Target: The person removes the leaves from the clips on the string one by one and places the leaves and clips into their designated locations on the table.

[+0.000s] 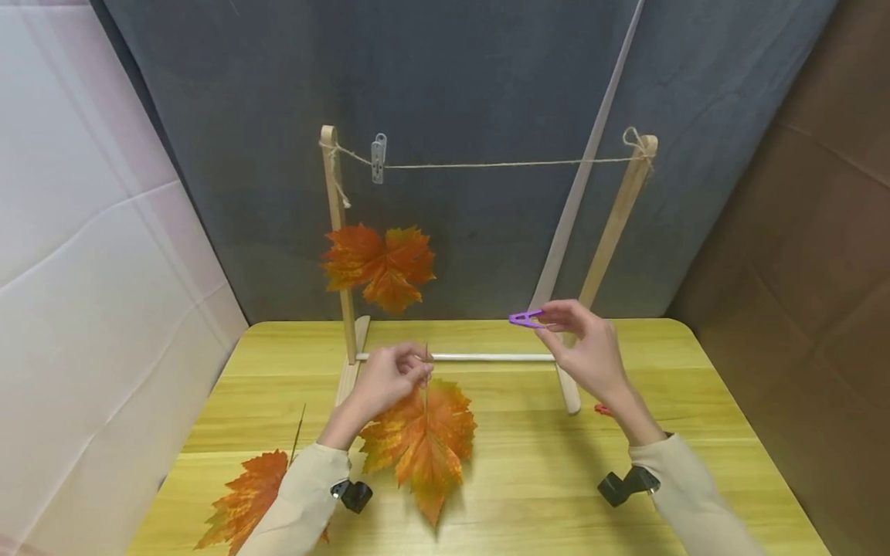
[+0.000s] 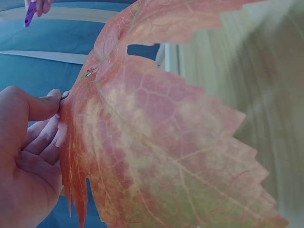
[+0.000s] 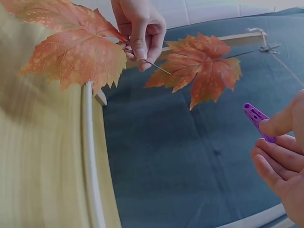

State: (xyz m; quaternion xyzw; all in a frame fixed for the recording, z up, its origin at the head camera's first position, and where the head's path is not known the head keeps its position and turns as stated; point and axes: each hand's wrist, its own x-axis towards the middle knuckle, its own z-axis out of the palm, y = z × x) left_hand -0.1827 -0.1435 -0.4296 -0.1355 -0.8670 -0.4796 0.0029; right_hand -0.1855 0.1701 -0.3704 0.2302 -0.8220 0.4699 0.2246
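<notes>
Mid-frame pinches
Your left hand [image 1: 391, 376] grips a leaf [image 1: 431, 444], your right hand [image 1: 589, 351] a peg [image 3: 256, 118]; slackening could drop either.

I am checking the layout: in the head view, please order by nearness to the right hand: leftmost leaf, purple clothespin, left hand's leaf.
1. Purple clothespin: pinched by the right hand.
2. Held leaf: below the left hand.
3. Leftmost leaf: at lower left.

Head view: lower-left leaf [image 1: 245, 494] part-covered by left sleeve [image 1: 302, 494], bottom cut off. Red item [image 1: 602, 409] partly behind right forearm [image 1: 636, 418], can't tell what. Purple clip [image 1: 523, 318] partly hidden by right hand [image 1: 587, 351]. Left-wrist view: held leaf [image 2: 156, 128] cut at 2 edges, top and bottom.
</notes>
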